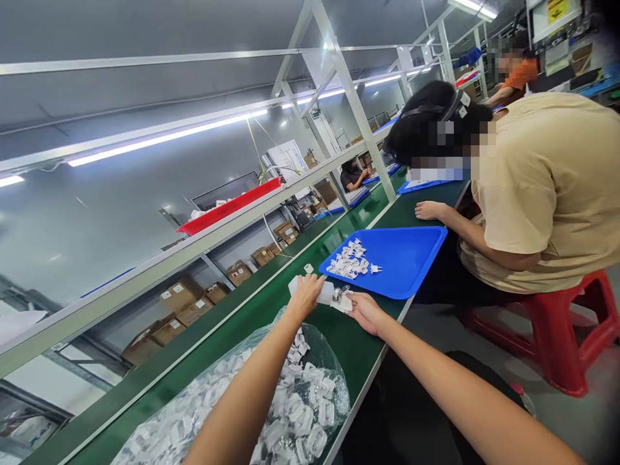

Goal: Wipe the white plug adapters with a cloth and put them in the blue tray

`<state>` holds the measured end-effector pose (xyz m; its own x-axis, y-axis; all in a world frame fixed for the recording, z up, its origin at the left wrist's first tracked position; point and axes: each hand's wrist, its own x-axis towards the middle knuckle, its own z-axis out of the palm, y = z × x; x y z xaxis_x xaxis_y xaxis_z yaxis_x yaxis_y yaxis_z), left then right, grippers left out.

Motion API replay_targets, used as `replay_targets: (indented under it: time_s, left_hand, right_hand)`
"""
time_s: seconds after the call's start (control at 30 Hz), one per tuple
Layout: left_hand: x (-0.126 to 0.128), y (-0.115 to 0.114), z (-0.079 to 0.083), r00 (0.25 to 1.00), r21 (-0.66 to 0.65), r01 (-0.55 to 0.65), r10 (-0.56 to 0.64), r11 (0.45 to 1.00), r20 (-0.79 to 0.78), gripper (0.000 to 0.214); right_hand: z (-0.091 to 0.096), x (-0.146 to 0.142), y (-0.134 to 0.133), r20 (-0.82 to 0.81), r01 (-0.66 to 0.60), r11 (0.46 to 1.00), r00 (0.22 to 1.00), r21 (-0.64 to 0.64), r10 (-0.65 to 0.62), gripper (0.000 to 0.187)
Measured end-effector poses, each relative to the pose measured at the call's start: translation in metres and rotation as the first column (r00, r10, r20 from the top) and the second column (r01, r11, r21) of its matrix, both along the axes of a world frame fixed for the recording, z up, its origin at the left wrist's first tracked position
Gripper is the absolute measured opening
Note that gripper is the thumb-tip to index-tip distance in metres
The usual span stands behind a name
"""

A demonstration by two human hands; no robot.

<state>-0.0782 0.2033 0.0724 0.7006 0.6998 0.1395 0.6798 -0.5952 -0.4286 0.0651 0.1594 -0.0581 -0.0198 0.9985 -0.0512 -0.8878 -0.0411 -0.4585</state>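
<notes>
The work in hand is one white plastic piece (325, 292) with a small metal part (338, 294) on it; it is held above the green tabletop (351, 349), just beside the blue tray (411, 258) and not inside it. The left hand (304, 298) grasps the piece with closed fingers; the right hand (365, 313) is also grasping it, near the metal part, so both hands are on this one piece. From this view, the piece seems to need both hands for the moment.

For counting: there are two hands and one held piece; one blue tray carries a heap of white plastic parts (349, 259), too tangled to count, and one separate part (375, 268) lies just beside this heap; one small white part (309, 268) lies alone on the tabletop; one clear plastic bag (334, 361) in front of the person holds many more white parts (303, 413), and I cannot count them; one co-worker (537, 187) sits on one red stool (552, 329) across the tabletop.
</notes>
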Motion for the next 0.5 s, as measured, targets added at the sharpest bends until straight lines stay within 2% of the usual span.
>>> replay_targets:
  time_s: [0.17,0.27,0.37,0.5]
  left_hand:
    - [-0.003,0.017,-0.014,0.978,-0.095,-0.085,0.102,0.992,0.183,0.039]
    - [-0.002,0.034,-0.021,0.918,-0.167,-0.144,0.195,0.975,0.346,0.039]
    - [0.001,0.049,-0.031,0.8,-0.238,-0.187,0.289,0.953,0.527,0.038]
    - [0.01,0.061,-0.047,0.571,-0.308,-0.233,0.386,0.923,0.725,0.039]
  right_hand:
    - [-0.003,0.002,0.003,-0.023,0.041,0.999,0.999,-0.023,-0.042,0.035]
    - [-0.005,0.004,0.004,-0.034,0.072,0.996,0.997,-0.043,-0.073,0.035]
    - [-0.006,0.004,0.004,-0.039,0.099,0.993,0.994,-0.061,-0.102,0.035]
    - [-0.004,0.005,0.004,-0.033,0.113,0.991,0.993,-0.069,-0.116,0.035]
